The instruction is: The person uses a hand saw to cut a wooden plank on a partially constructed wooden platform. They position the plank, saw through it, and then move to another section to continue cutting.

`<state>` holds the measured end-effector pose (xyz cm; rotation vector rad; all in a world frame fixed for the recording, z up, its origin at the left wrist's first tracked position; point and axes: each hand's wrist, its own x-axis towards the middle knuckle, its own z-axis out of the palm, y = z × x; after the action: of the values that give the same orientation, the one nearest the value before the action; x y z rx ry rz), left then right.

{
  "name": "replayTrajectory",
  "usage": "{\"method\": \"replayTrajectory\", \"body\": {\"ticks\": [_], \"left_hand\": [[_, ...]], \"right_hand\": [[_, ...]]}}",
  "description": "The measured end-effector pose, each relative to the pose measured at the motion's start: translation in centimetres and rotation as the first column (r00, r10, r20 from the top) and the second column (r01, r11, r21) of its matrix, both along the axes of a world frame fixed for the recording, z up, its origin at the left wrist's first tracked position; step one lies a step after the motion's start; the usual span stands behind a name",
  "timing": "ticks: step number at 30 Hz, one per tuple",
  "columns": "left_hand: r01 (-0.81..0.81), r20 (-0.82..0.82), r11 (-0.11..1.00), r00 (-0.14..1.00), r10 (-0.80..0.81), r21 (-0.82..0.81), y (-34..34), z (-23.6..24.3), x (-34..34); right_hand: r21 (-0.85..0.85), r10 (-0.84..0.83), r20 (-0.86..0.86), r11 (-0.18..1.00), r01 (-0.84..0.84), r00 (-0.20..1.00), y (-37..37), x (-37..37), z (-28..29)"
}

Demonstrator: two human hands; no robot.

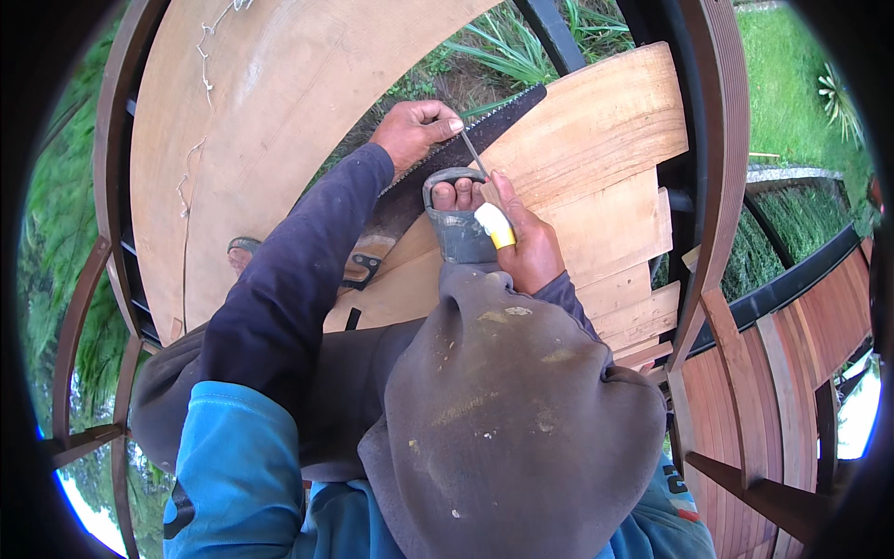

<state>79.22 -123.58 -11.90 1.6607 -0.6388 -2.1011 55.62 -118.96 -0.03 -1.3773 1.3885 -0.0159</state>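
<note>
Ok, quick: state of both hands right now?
Left hand: closed, thumb and finger pinching the far end of a thin grey metal rod.
Right hand: closed, holding the rod's near end.

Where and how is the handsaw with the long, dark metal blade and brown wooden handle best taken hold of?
Best taken, I'd judge, by the brown wooden handle, coming from the near side, by the dark cloth trousers. That end is broad and faces the person, while the long, dark metal blade points away, narrowing to its tip, with teeth along its upper-left edge.
</note>
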Motion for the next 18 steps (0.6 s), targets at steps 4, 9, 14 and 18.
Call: {"method": "replayTrajectory", "body": {"ticks": [4,9,14,18], "left_hand": [[-0.012,-0.007,0.996,1.0,0.013,0.091,0.3,0.6,0.0],[-0.054,-0.031,0.988,0.998,0.06,0.147,-1.2,-0.5,1.0],[-0.028,-0.037,0.986,0.999,0.034,0.162,-0.9,-0.6,1.1],[-0.085,-0.029,0.99,0.996,0.089,0.113,-1.1,-0.5,1.2]], "right_hand": [[-0.042,-0.02,0.026,0.999,0.021,0.999,-0.4,0.7,-0.4],[-0.06,-0.021,0.038,0.998,0.023,0.999,-1.0,1.6,-2.2],[-0.019,-0.037,0.049,0.999,0.038,0.998,-1.2,1.9,-1.9],[-0.037,-0.062,0.152,0.997,0.068,0.986,-1.3,1.6,-2.2]]}}
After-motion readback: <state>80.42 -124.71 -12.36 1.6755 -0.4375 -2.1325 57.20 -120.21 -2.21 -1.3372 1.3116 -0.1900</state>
